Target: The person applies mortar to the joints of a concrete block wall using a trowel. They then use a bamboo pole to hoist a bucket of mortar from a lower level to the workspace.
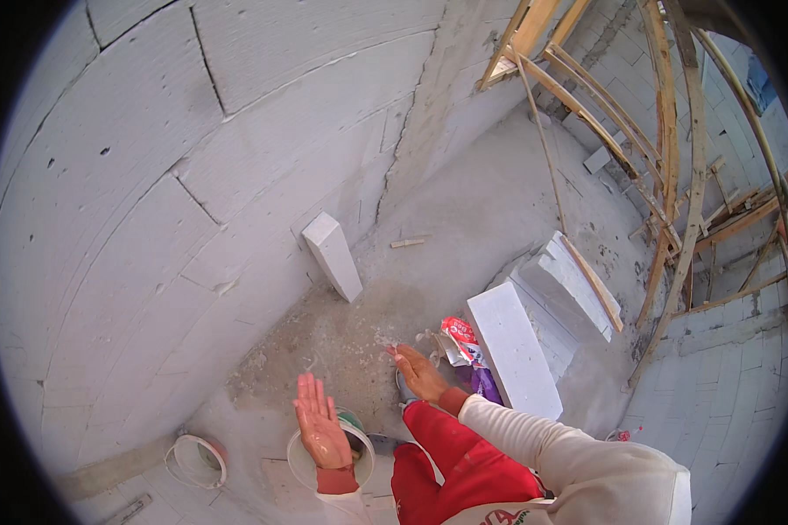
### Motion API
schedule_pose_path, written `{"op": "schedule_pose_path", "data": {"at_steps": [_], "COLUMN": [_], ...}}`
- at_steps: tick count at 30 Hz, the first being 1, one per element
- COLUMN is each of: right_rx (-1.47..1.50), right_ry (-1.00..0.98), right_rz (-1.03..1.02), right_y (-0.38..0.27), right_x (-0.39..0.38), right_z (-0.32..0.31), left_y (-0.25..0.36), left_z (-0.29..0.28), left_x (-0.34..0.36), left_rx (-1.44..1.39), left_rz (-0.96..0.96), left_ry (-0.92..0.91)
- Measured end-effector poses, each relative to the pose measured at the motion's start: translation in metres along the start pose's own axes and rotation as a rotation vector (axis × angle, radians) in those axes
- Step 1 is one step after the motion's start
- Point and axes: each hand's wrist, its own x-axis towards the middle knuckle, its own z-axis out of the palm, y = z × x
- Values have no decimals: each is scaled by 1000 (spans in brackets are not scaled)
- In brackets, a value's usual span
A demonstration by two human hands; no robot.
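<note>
My left hand (323, 430) is raised with its palm turned up and its fingers stretched out. Nothing lies in it. Just below it stands a white bucket (299, 462), partly hidden by the hand and wrist. My right hand (421, 374) is held out in front of my red trousers, seen from its side, fingers straight and holding nothing. Closest to that hand is a crumpled red, white and purple bag (464, 343) on the floor. Beside the bag leans a long white block (518, 354).
A white block wall (149, 245) rises at the left, with a single block (334, 258) standing near it. A second bucket (177, 453) is at lower left. More blocks (569, 280) lie at right, below wooden posts and boards (665, 131). Grey floor (473, 192) extends between them.
</note>
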Motion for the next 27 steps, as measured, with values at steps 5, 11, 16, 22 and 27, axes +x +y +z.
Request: {"op": "schedule_pose_path", "data": {"at_steps": [5,11,16,22,27], "right_rx": [-145,-184,-100,-50,-76], "right_ry": [427,692,778,842,1028], "right_rz": [108,254,318,537,463], "right_y": [18,61,84,104,113], "right_x": [-3,-26,-27,22,79], "right_z": [-208,-362,-391,-393,-392], "left_y": [-19,-62,-62,-26,24], "left_z": [-19,-127,-194,-144,77], "left_x": [75,82,34,104,239], "left_rx": [823,1521,1912,1671,1509], "left_rz": [158,-298,-85,-465,-616], "left_ry": [59,137,-297,-4,-54]}}
